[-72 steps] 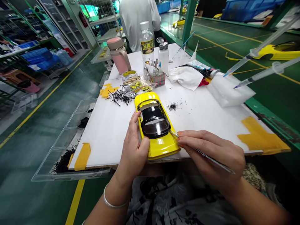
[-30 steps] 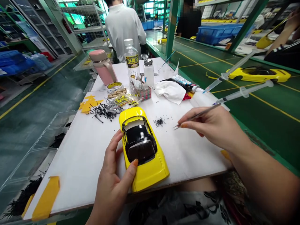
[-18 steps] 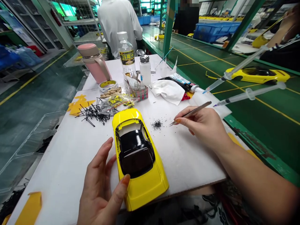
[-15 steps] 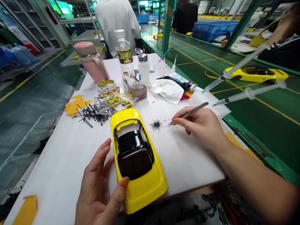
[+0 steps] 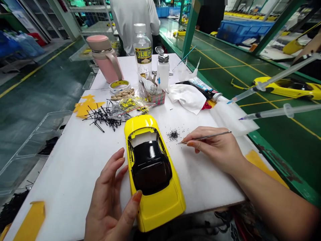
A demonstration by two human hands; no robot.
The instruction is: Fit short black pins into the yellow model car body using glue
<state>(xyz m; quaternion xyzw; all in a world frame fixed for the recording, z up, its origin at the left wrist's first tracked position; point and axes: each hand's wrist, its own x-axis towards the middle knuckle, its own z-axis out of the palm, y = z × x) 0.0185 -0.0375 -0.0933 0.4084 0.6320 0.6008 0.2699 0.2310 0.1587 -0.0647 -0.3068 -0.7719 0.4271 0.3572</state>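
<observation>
Black specks (image 5: 173, 135): individual shapes too small to tell. Tweezers (image 5: 213, 136): tips too fine to show whether they grip anything. Yellow car shell (image 5: 163, 209): underside hidden. Left hand (image 5: 110, 197): wrist cut off by the lower edge. Lower syringe (image 5: 273, 113): far end cut off at right. Person in white (image 5: 134, 23): head cut off above.
</observation>
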